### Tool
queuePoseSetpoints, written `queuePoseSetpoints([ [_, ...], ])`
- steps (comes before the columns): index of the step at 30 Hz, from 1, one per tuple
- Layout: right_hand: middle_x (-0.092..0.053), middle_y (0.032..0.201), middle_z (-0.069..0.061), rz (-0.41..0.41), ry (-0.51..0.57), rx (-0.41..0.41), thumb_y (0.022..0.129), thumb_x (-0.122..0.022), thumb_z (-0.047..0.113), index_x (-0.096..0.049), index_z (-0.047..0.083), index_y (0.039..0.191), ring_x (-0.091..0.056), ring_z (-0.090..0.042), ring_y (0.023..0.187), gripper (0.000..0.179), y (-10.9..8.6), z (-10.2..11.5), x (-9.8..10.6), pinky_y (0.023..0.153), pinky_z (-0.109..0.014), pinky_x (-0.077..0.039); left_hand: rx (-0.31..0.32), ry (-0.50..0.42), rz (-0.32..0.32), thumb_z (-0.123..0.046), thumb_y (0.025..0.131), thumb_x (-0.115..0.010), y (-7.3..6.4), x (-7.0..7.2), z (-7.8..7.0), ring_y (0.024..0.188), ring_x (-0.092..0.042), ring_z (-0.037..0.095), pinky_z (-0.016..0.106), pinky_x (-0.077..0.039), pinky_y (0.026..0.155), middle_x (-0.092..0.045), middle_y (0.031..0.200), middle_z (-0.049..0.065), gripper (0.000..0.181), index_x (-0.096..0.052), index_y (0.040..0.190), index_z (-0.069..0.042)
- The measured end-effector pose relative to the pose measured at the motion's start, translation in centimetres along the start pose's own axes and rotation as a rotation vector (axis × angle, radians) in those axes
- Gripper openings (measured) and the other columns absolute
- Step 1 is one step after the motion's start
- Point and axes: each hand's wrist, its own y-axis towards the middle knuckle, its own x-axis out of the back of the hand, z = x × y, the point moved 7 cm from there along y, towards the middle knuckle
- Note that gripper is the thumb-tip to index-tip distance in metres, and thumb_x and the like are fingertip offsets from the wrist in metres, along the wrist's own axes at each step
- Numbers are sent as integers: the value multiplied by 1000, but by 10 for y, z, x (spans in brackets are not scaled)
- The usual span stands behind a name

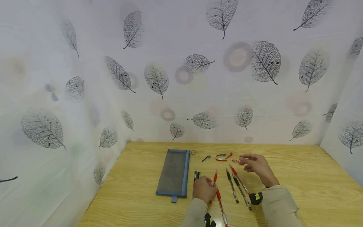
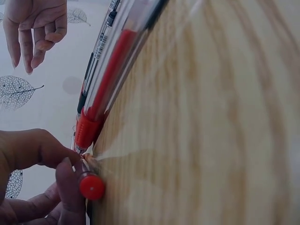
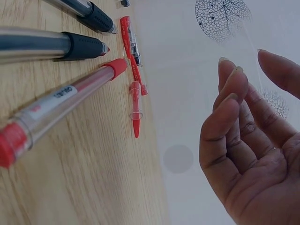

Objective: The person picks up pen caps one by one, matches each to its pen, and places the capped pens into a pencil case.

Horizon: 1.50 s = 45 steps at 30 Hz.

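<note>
My left hand (image 1: 204,188) is low over the table, its thumb and index finger pinching a red gel pen (image 1: 215,178). That pen's red end plug (image 2: 92,187) faces the left wrist camera, and the fingers cover its middle. Beside it lies another uncapped red pen (image 1: 221,205). My right hand (image 3: 255,145) is raised with loosely bent fingers and nothing between them. From the head, its fingertips overlap a red pen cap (image 1: 235,161). To the left of this hand lie two black pens (image 1: 232,186) (image 1: 241,191) and a red pen (image 1: 239,179), all uncapped.
A grey mesh pencil case (image 1: 173,172) with blue edging lies left of the hands. More loose caps, red (image 1: 221,159) and black (image 1: 206,158), lie toward the back. Black pens (image 1: 197,174) show behind the left hand. A leaf-print sheet (image 1: 181,94) hangs behind the table.
</note>
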Motion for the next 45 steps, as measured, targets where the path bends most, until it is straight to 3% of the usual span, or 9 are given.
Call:
queuePoseSetpoints([
  [12, -68, 99, -12, -4, -17, -1, 96, -61, 32, -52, -10, 129, -66, -30, 81, 54, -1, 0, 3, 73, -40, -57, 0, 27, 20, -6, 73, -82, -1, 1, -4, 57, -54, 8, 24, -49, 50, -60, 65, -4, 24, -64, 89, -7],
  [45, -68, 96, -6, -12, -5, -38, 96, -60, 34, -51, -10, 130, -66, -28, 82, 56, -4, -5, 10, 75, -39, -57, -44, 88, -9, -9, 68, -86, 0, 1, -6, 59, -52, 11, 26, -48, 50, -57, 66, -1, 26, -68, 86, -6],
])
